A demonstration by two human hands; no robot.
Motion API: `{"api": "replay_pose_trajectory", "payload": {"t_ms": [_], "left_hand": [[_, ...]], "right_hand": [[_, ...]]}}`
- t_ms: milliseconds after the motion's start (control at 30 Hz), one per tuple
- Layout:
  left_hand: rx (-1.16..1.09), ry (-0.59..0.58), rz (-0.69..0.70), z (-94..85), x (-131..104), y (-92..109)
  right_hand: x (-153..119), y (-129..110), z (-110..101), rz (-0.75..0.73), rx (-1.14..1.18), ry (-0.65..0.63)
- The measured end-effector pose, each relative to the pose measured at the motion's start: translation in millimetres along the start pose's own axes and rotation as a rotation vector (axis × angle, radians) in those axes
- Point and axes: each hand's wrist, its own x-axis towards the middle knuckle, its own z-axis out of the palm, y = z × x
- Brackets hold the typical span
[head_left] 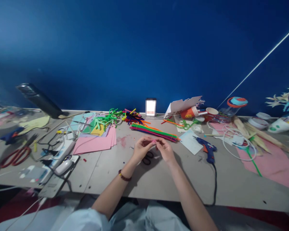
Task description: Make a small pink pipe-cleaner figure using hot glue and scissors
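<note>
My left hand (142, 149) and my right hand (165, 150) meet above the middle of the table. Between their pinched fingertips is a small pink piece (154, 141), mostly covered; its material is too small to make out. Below the hands lie scissors with black handles (147, 158), partly hidden by my left hand. Just beyond my fingers, a bundle of pipe cleaners (154, 132) in green, red and purple stretches across the tabletop. A blue glue gun (208, 150) rests to the right of my right hand, near a pale blue sheet (190, 142).
Pink paper sheets (93, 143) and bent green pipe cleaners (108, 119) lie at left. A power strip (56, 160), a mouse (64, 166) and red-handled scissors (16, 156) are farther left. A phone (151, 107) stands by the blue wall. Paper cups (189, 112) and a white cable (239, 142) occupy the right.
</note>
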Motion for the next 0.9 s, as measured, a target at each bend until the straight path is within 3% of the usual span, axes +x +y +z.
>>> {"api": "replay_pose_trajectory", "payload": {"t_ms": [133,267,500,633,900], "left_hand": [[-0.049,0.03,-0.057,2.3,0.5,5.8],[-0.124,0.051,-0.222,2.7,0.5,11.0],[-0.353,0.052,-0.38,-4.8,3.6,1.1],[-0.4,0.025,-0.449,-7.0,4.8,-0.8],[-0.355,-0.056,-0.355,-2.2,0.7,12.7]], "right_hand": [[-1.4,0.1,0.6,-0.009,0.021,0.016],[-2.8,-0.7,0.8,-0.005,0.03,0.004],[-5.4,-1.1,2.4,-0.12,-0.123,0.063],[-7.2,-3.1,6.6,-0.18,-0.18,0.029],[-9.6,-3.1,8.3,-0.143,-0.125,0.013]]}}
